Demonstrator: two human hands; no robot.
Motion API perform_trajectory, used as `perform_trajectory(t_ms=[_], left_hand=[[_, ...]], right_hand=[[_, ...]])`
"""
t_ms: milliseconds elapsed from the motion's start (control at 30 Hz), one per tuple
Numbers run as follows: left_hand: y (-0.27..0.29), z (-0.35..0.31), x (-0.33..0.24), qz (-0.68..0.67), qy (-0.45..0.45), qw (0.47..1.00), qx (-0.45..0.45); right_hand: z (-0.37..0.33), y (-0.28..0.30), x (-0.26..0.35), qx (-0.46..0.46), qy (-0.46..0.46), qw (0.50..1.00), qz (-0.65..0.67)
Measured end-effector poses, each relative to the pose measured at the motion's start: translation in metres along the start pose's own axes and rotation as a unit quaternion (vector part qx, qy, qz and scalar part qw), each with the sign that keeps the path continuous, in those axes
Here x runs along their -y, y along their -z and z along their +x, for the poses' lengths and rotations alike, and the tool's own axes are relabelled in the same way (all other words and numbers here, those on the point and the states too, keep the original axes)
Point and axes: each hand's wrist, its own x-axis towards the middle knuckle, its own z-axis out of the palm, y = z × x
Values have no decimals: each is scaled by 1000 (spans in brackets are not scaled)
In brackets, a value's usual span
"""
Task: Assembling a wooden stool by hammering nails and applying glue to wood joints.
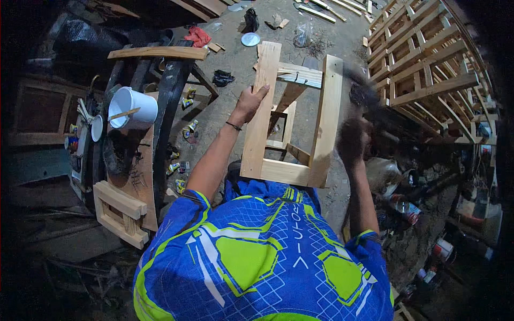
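A pale wooden frame (325, 123), shaped like a small stool or stand, is propped upright against my lap. My left hand (251, 102) is closed round its left board, with the thumb on the face. Two thin dark marks that look like bent nails show on the top crosspiece (300, 75). Just right of the frame, my right hand (353, 140) is raised and smeared by motion. It appears closed on a dark blurred tool (364, 92), whose kind I cannot make out.
On the left, a bench (145, 176) carries a white bucket (140, 107) with a stick across it, and a small wooden frame (122, 209). Slatted wooden frames (428, 64) stand at right. Small yellow-and-dark containers (187, 101), a black bag (223, 78) and a white lid (250, 39) lie on the floor.
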Motion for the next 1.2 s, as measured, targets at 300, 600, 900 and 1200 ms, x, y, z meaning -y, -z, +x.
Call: perform_trajectory(t_ms=[300,600,900,1200], left_hand=[[2,-8,-6,-10,-24,999,35],[-7,-8,-10,2,-27,1000,13],[-1,-17,-20,-30,-12,999,33],[-5,-7,-12,-68,-49,996,26]], right_hand=[[7,25,9,-181,-136,914,337],[11,-2,3,136,-190,970,66],[11,1,-11,77,-127,988,37],[24,33,-9,-82,-142,967,196]])
